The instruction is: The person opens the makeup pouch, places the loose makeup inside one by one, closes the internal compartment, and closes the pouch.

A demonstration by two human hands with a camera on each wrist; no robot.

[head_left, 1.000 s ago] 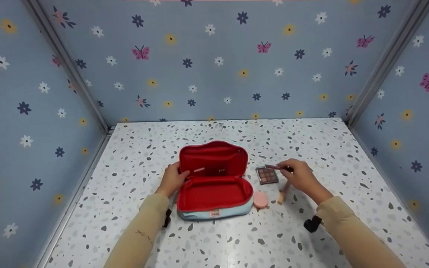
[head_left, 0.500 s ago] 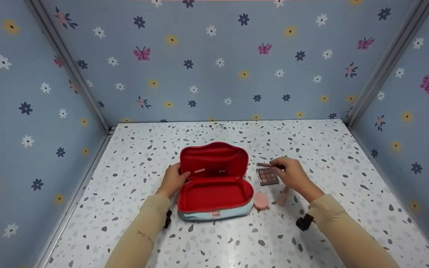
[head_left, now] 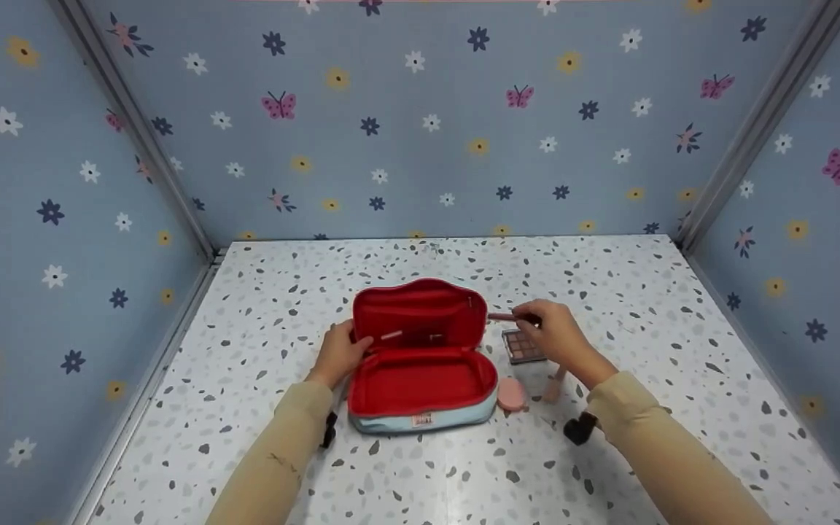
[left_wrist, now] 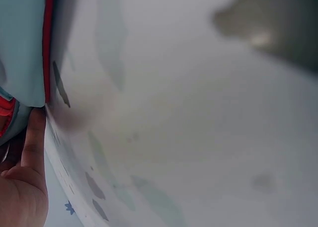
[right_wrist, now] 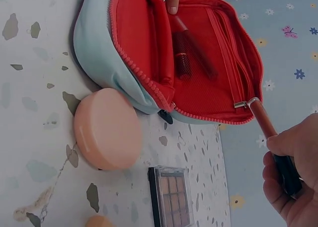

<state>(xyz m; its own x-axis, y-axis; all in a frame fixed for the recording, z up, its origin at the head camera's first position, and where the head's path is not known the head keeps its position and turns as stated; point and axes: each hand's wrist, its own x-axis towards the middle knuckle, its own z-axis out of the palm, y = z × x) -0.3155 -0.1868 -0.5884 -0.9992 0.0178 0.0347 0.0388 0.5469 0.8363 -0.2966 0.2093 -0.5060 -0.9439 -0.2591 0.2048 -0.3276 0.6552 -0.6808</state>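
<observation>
Starting at the left: grasping the light blue bag (head_left: 464, 415) by the side of its raised lid (head_left: 420, 310), near the hinge, with the left grip (head_left: 340, 351), thumb on the red inside. Probably depending on that hold a lot; risking a lid flopping down over the opening just by relaxing the thumb.

Looking into the bag next, sitting wide open on the table (head_left: 420, 481). Spotting two small tubes (right_wrist: 198, 53) inside the lid, maybe tucked behind mesh, not being able to tell for sure. Possibly shaking those loose by jolting the lid.

Then finding the held tube (head_left: 502, 316), pointing its tip at the lid's right edge, right beside the zip teeth. Not seeing clearly whether touching. Maybe snagging there, or on the metal zip pull (right_wrist: 241, 105), by cutting the corner too close.

Going further right, noticing the pink compact (head_left: 512, 394) by the bag's front corner, probably getting shoved by any sideways slide of the bag. Also eyeing the eyeshadow palette (head_left: 524, 345) and a beige stick (head_left: 553, 390), partly hidden under the arm, both maybe getting brushed by reaching too low.

Ending with the right grip (head_left: 555, 332), pinching the tube by its dark end only. Possibly letting it twist or drop by squeezing too lightly while bumping the lid.
</observation>
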